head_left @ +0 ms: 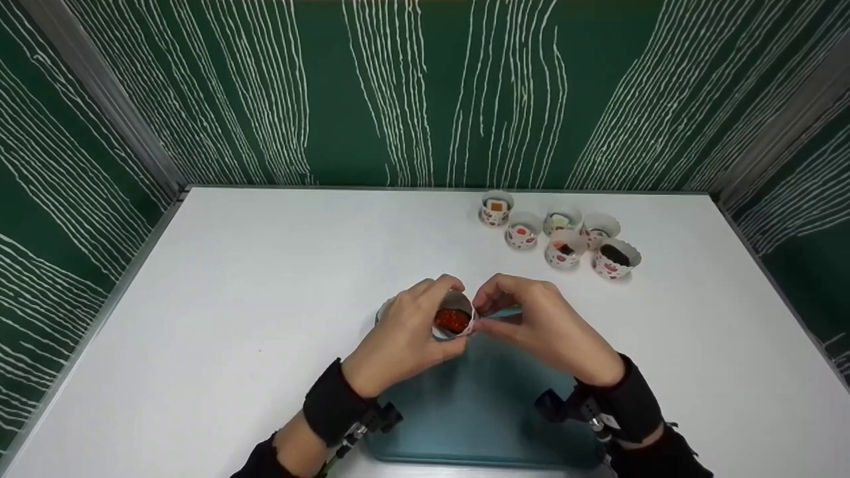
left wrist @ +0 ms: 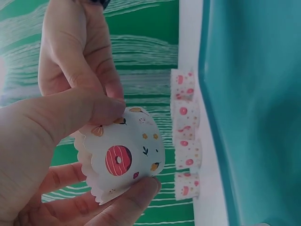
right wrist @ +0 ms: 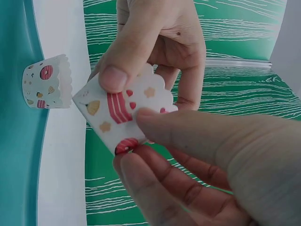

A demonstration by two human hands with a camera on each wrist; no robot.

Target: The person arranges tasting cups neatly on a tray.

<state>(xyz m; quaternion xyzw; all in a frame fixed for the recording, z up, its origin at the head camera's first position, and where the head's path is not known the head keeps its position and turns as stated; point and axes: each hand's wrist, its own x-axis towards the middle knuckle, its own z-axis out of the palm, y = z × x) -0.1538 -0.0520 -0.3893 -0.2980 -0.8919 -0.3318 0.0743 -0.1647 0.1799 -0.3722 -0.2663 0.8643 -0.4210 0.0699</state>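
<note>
In the head view my left hand [head_left: 415, 332] holds a white paper baking cup [left wrist: 127, 155] with pink donut prints and a scalloped rim. Inside lies a piece topped with glossy red roe [head_left: 453, 320], dark at its edge. The thumb and fingers of my right hand [head_left: 531, 318] pinch the same cup's side near the rim. Both hands keep the cup over the far edge of a teal tray [head_left: 491, 411]. Another printed paper cup [right wrist: 47, 82] stands on the table just past the tray, mostly hidden behind the left hand in the head view.
Several more paper cups stand grouped at the back right of the white table [head_left: 265, 279]. One holds a dark piece [head_left: 614, 255], another an orange-and-dark piece [head_left: 564, 247]. Green panels [head_left: 325, 93] with white lines wall the table's back and sides.
</note>
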